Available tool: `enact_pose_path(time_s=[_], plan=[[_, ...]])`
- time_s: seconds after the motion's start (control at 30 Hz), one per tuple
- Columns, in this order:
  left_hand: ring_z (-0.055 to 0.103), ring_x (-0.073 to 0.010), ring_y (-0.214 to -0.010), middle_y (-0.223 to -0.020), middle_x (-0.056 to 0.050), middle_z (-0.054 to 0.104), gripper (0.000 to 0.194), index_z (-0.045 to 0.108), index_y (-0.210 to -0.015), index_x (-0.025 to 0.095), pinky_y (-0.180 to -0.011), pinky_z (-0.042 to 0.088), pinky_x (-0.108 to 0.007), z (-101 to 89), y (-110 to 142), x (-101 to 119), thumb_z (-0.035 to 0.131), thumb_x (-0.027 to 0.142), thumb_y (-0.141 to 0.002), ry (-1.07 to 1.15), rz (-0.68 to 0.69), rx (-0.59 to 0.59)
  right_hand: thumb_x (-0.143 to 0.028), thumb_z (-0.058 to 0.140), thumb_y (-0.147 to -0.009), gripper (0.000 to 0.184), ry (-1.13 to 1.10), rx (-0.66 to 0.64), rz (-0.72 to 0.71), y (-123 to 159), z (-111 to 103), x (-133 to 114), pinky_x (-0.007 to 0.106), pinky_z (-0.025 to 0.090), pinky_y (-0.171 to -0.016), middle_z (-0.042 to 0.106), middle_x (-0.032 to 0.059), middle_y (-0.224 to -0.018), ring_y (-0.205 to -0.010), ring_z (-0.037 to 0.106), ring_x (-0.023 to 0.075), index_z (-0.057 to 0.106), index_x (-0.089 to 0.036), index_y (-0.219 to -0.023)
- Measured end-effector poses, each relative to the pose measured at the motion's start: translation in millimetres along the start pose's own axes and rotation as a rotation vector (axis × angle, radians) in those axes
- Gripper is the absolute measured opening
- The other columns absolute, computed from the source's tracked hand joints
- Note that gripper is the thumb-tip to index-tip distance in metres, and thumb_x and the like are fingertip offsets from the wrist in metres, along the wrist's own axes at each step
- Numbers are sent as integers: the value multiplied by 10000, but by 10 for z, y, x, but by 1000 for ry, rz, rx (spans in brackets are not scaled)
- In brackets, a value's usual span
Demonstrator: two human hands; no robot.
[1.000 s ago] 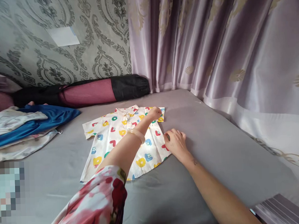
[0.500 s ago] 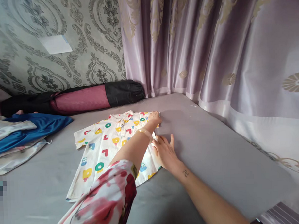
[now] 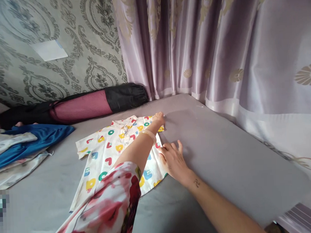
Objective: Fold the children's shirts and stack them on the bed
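Note:
A short-sleeved white shirt [image 3: 109, 161] printed with bright letters and shapes lies spread face up, collar away from me. My left hand [image 3: 159, 118] reaches across it to the sleeve on the right, fingers curled on the sleeve's upper edge; the fingertips are partly hidden. That forearm covers part of the shirt's front. Beside the shirt's right side edge, my right hand [image 3: 174, 161] is open with fingers apart, its thumb and index side close to the cloth. Whether they touch it I cannot tell.
The shirt rests on a grey bed sheet [image 3: 218, 151]. Left lies a pile of clothes with a blue garment [image 3: 52, 133]. A long black and pink bag [image 3: 82, 107] runs along the patterned wall. Purple curtains [image 3: 163, 45] hang at the back and right.
The view has shifted slightly. My left hand stays at the sleeve, its fingers looking more curled. My right hand remains beside the shirt's side edge, its fingers slightly more raised.

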State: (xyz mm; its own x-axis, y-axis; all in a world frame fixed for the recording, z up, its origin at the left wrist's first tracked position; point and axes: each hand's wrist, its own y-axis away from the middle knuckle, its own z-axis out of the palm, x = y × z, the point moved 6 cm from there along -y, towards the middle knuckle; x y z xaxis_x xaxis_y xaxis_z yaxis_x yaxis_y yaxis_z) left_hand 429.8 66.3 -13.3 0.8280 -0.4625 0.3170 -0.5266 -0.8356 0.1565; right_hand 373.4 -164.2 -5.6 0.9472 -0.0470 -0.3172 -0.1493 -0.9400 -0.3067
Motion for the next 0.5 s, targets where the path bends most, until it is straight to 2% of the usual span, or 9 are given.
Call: enact_pose_path(time_s=[0.13, 0.2, 0.37, 0.5], plan=[[713, -207, -742, -722, -95, 711, 57, 669, -817, 135, -699, 556, -271, -129, -20, -269, 653, 175, -781, 304, -146, -21, -204, 462, -956, 230, -30, -30, 6, 38, -38, 11, 551, 95, -1142, 657, 47, -1008, -1013, 559, 220, 670, -243, -1047], [692, -162, -654, -635, -52, 678, 42, 645, -742, 139, -653, 553, -233, -231, 4, -397, 642, 157, -780, 458, -182, -4, -199, 464, -952, 237, -34, -50, 24, 41, -52, 19, 545, 109, -1135, 662, 45, -980, -994, 565, 219, 675, -241, -1052], [668, -128, -603, -591, -31, 650, 76, 605, -683, 133, -663, 564, -228, -516, 180, -721, 645, 112, -744, 806, -233, 78, -167, 453, -930, 299, -38, -85, 24, 62, -85, -12, 517, 145, -1116, 676, 43, -919, -950, 579, 215, 656, -240, -1137], [678, -135, -635, -610, -36, 660, 49, 616, -695, 133, -716, 575, -251, -664, 378, -1005, 617, 104, -734, 1030, -252, 142, -163, 444, -916, 423, -87, -115, -16, 108, -102, -98, 476, 199, -1088, 695, 60, -999, -978, 588, 224, 540, -225, -1324]])
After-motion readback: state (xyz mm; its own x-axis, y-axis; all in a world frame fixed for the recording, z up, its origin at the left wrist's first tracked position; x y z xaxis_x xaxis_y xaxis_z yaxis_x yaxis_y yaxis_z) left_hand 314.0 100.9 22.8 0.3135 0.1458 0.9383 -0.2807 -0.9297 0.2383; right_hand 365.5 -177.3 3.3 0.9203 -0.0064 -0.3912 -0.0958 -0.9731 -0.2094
